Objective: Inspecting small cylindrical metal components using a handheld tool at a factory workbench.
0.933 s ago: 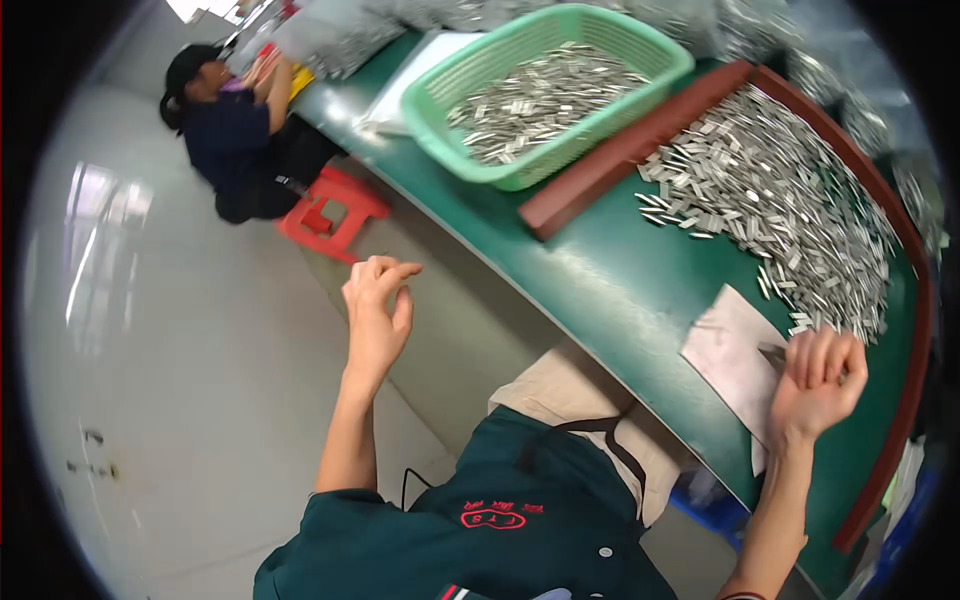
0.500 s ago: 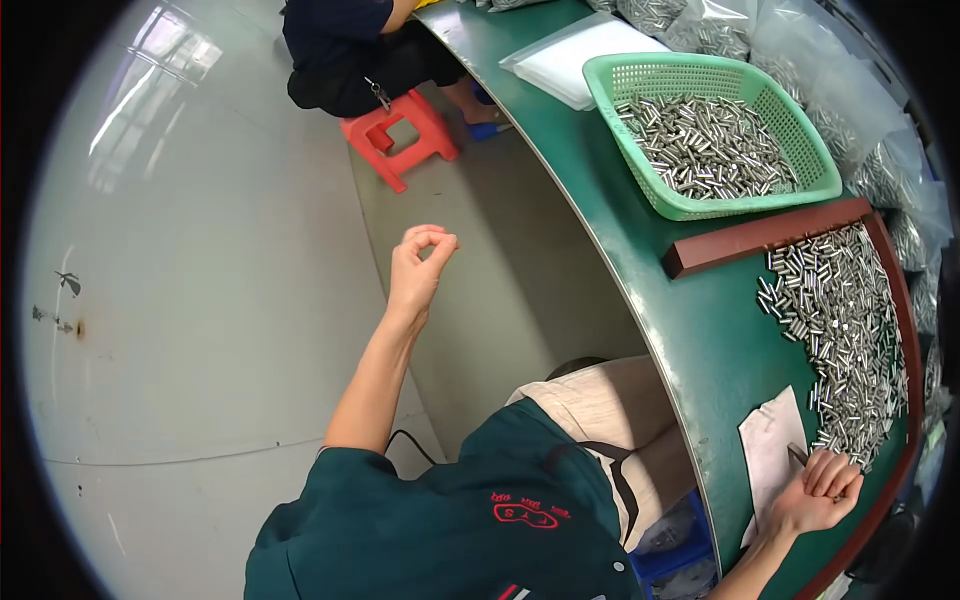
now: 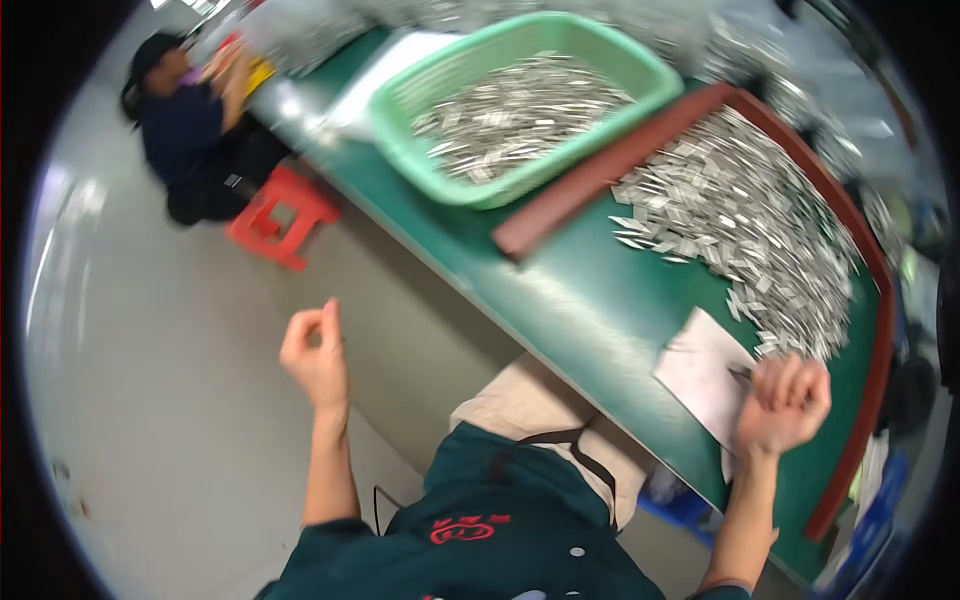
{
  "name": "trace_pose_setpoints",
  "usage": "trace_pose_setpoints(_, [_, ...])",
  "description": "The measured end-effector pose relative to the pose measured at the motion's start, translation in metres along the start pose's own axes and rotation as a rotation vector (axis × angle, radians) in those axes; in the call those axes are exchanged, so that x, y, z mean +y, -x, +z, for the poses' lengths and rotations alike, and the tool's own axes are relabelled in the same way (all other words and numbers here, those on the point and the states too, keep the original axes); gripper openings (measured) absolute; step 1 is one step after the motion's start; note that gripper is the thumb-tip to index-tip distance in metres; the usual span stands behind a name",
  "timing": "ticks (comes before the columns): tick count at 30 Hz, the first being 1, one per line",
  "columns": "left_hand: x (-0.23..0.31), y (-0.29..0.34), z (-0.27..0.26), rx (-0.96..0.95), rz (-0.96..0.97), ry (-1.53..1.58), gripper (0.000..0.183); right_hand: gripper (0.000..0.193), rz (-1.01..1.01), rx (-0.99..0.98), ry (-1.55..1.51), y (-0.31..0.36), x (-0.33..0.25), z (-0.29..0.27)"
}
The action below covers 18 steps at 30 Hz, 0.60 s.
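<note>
Right hand (image 3: 783, 405): fingers curled narrow, back upward, above the table beside the pins; grip contents cannot be told.
Slender dark piece (image 3: 739, 374): pointed, at the right hand's fingers, over the sheet; blurred.
Thin pinkish-white sheet (image 3: 700, 365): flat, uneven edge, partly beneath the right hand.
Loose heap of small silver metal pins (image 3: 745, 230): short, narrow, shiny, spread just beyond the right hand, within the angle of two bars.
Left hand (image 3: 318, 360): well apart, raised beyond the table edge; fingers curled narrow, thumb and forefinger looped; whether anything small is pinched cannot be told.
Straight reddish-brown bar (image 3: 610, 175): smooth, square-edged, between heap and basket.
Long reddish-brown bar (image 3: 868, 420): smooth, along the heap's outer side, meeting the straight bar at a corner.
Light-green plastic basket (image 3: 470, 190): oblong, rounded corners, perforated walls; contains a broad layer of silver metal pieces (image 3: 530, 115).
Green tabletop (image 3: 560, 310): smooth, glossy, bearing all the above except the left hand.
Translucent plastic bags (image 3: 680, 35): crumpled, behind the basket; contents blurred.
Red plastic stool (image 3: 300, 192): at far left, beneath a seated co-worker (image 3: 185, 120).
</note>
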<state>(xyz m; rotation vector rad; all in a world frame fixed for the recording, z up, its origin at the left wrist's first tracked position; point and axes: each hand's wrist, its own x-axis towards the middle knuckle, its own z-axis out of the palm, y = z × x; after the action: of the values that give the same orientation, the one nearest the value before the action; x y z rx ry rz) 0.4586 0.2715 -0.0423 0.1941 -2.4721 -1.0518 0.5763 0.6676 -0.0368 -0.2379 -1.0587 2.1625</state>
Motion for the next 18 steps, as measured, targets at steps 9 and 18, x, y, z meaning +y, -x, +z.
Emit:
trace_pose_setpoints(9, [0.162,0.032,0.095,-0.490,1.022,0.198,0.016,0.038,-0.059,-0.134,0.110,-0.003,-0.008,0.000])
trace_pose_setpoints(18, [0.234,0.075,0.206,-0.688,1.256,0.181,0.029,0.037,0.006,-0.083,0.126,-0.005,-0.011,-0.004])
